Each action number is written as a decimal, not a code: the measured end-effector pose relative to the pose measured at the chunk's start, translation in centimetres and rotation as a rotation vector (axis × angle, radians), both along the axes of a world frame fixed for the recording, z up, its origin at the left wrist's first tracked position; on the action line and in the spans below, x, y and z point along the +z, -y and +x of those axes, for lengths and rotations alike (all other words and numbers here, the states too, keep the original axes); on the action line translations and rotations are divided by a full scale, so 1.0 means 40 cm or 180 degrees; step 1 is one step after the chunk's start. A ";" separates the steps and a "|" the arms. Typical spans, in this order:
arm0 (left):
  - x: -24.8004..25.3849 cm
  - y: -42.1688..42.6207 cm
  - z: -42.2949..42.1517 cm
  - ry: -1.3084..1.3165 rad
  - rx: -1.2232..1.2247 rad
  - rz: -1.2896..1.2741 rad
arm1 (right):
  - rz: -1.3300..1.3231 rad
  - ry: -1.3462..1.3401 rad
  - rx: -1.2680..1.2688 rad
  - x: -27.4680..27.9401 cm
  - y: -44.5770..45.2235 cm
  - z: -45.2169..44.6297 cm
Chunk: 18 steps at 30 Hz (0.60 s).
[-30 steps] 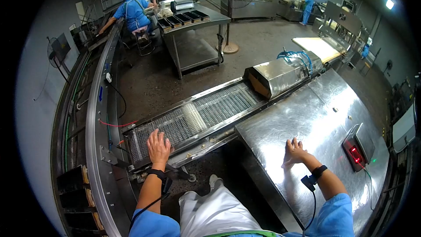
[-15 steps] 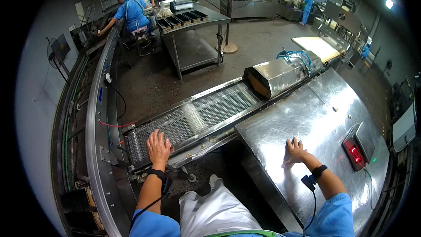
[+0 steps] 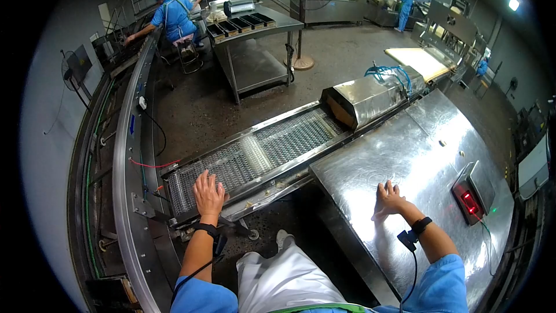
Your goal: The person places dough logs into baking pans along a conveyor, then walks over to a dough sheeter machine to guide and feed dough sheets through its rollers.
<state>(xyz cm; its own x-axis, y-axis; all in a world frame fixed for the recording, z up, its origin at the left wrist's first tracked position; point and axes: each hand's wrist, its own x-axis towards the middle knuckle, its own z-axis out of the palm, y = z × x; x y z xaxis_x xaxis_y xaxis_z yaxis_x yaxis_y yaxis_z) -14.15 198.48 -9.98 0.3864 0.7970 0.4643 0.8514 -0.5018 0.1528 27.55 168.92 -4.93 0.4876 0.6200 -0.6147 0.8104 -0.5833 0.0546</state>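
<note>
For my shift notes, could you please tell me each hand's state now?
Left hand: open, nothing visibly held, at the conveyor.
Right hand: open, nothing visibly held, at the table.

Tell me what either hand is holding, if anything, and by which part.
Nothing is held: the left hand is open at the mesh conveyor, and the right hand is open on the steel table.

A: Near steel table (image 3: 359,165), what's on it?
B: Scale (image 3: 482,188) at the right, red display (image 3: 468,200) lit. Two small pale bits (image 3: 442,143) near it. The person's right hand (image 3: 389,202) resting on top.
A: Back table (image 3: 286,21)?
B: Five black tins (image 3: 241,25) in a row, metal unit (image 3: 243,6) behind.
</note>
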 end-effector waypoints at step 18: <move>0.007 0.012 0.007 -0.0048 -0.0005 -0.0054 | 0.0252 -0.0076 -0.0210 -0.026 -0.001 -0.002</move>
<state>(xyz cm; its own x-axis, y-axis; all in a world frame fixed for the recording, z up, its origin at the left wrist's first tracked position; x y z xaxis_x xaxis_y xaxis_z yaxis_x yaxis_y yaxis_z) -13.85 198.02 -9.70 0.3945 0.8041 0.4447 0.8528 -0.5006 0.1486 27.46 168.96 -5.98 0.5147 0.6340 -0.5771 0.7707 -0.6371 -0.0126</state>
